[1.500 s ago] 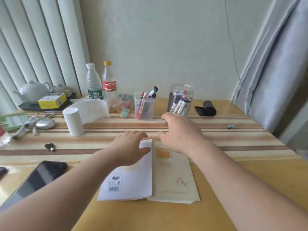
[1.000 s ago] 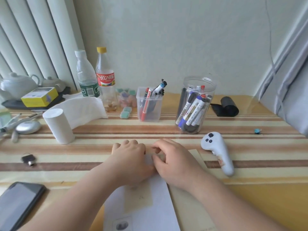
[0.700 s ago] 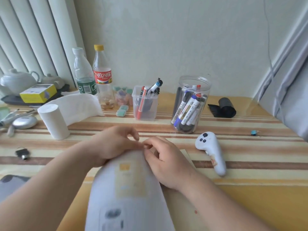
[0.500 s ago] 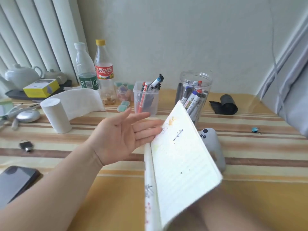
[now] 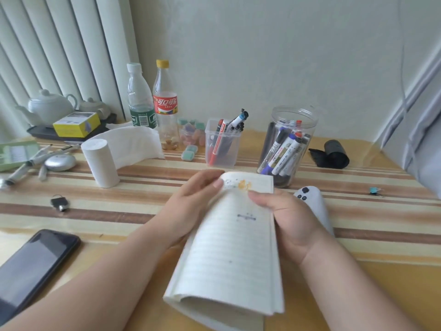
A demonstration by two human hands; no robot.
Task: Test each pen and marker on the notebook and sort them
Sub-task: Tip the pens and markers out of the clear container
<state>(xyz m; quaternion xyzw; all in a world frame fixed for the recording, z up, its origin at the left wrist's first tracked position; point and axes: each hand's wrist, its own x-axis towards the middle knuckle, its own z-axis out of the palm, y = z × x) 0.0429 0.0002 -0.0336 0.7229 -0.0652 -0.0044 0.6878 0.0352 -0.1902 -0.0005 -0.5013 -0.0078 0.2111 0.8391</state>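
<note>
Stretching across the view, the striped table (image 5: 143, 211) is carrying everything. Over its near part the notebook (image 5: 233, 247) is being held folded over, lined page up, showing an orange smear and a dark stroke near its far end. Both hands are grasping that far end: the left hand (image 5: 191, 206) is pinching the left corner, thumb on the page, and the right hand (image 5: 288, 218) is gripping the right edge, thumb across the paper. A phone (image 5: 31, 266) is lying at the near left. Behind the notebook a round jar (image 5: 307, 120) is holding markers (image 5: 281, 151); left of it a square cup (image 5: 233, 151) is holding pens (image 5: 229, 130). A white controller (image 5: 315, 206) is lying just beside the right hand. A key (image 5: 59, 203) is lying well left, a small clip (image 5: 373, 190) far right.
</note>
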